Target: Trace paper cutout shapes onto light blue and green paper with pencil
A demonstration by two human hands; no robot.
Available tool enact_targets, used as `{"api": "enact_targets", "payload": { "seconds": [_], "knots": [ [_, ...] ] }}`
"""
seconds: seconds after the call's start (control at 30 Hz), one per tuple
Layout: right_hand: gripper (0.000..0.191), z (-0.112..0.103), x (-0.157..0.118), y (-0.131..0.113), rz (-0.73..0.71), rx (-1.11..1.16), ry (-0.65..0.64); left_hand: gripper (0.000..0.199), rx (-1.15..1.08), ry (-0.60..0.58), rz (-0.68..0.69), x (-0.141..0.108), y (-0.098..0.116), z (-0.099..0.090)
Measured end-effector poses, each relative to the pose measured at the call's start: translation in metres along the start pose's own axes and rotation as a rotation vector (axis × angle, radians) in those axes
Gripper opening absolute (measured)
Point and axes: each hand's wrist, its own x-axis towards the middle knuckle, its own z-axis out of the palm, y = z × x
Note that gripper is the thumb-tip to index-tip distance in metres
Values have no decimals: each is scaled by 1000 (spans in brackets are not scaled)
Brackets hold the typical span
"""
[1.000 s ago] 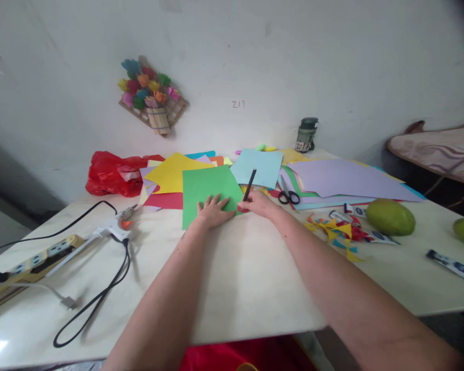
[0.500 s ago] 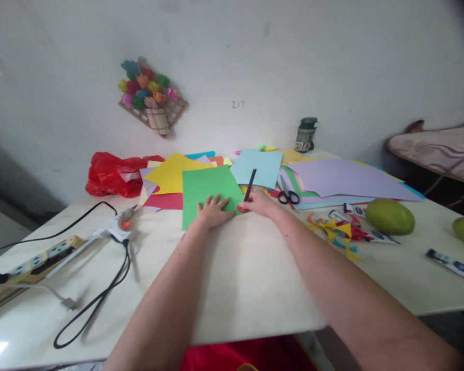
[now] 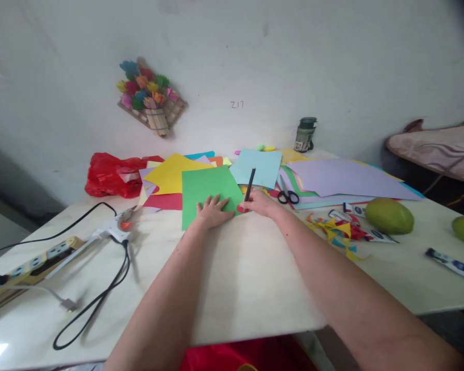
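Note:
A green sheet of paper (image 3: 204, 185) lies on the table in front of me. My left hand (image 3: 213, 211) rests on its lower part with the fingers spread. At the sheet's right edge, my right hand (image 3: 260, 203) grips a dark pen (image 3: 250, 184), which stands nearly upright. A small red piece (image 3: 241, 208) shows under the right fingers; its shape is mostly hidden. The pen's lower tip is hidden by the fingers. Behind the right hand lies a light blue sheet (image 3: 258, 166), and black-handled scissors (image 3: 288, 197) are to its right.
Left of the green sheet are a yellow sheet (image 3: 174, 172), a red plastic bag (image 3: 110, 175), a glue gun (image 3: 118, 226) with its cord, and a power strip (image 3: 34, 265). Rightward lie purple paper (image 3: 344, 175), paper scraps (image 3: 340, 229), a green fruit (image 3: 390, 216) and a tube (image 3: 452, 265).

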Motion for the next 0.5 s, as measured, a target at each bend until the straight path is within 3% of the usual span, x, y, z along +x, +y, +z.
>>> {"api": "enact_targets", "payload": {
  "seconds": [0.17, 0.37, 0.5],
  "knots": [
    [16, 1, 0, 3, 20, 86, 0, 70, -5, 18, 5, 0, -1, 1],
    [20, 3, 1, 4, 153, 446, 105, 62, -28, 59, -17, 1, 1, 4],
    [26, 4, 3, 8, 153, 277, 240, 65, -6, 162, -27, -2, 6, 5]
  ]
}}
